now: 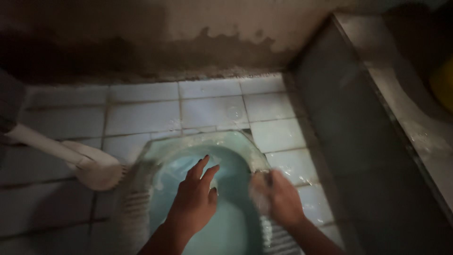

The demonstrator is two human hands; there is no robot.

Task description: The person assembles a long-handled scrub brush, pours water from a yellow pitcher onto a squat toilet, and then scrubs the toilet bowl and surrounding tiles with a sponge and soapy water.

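Two bare hands over a pale blue-green squat toilet pan (236,222), low in the view at about 6 o'clock. Left hand (196,198) spread wide, fingers fanned toward 12 o'clock, palm down over the smooth glazed bowl, gripping nothing; whether touching the surface or just hovering, cannot tell. Right hand (278,198) at 3 o'clock of the left, blurred, curled on the pan's right rim around something pale and soft-looking; cannot tell what, nor how tightly pinched. Ribbed footrests (134,205) flanking the bowl, ridged and wet. Off at 9 o'clock, a white plastic brush (94,167) with a long smooth handle, its rounded head lying on the floor just beside the pan's left edge. All around, square white tiles (212,111), glossy, wet, with dark grout lines. Beyond at 12 o'clock, a rough stained wall (188,42), damp-dark along its base. At 3 o'clock, a raised concrete ledge (401,94) with a dark smooth face.
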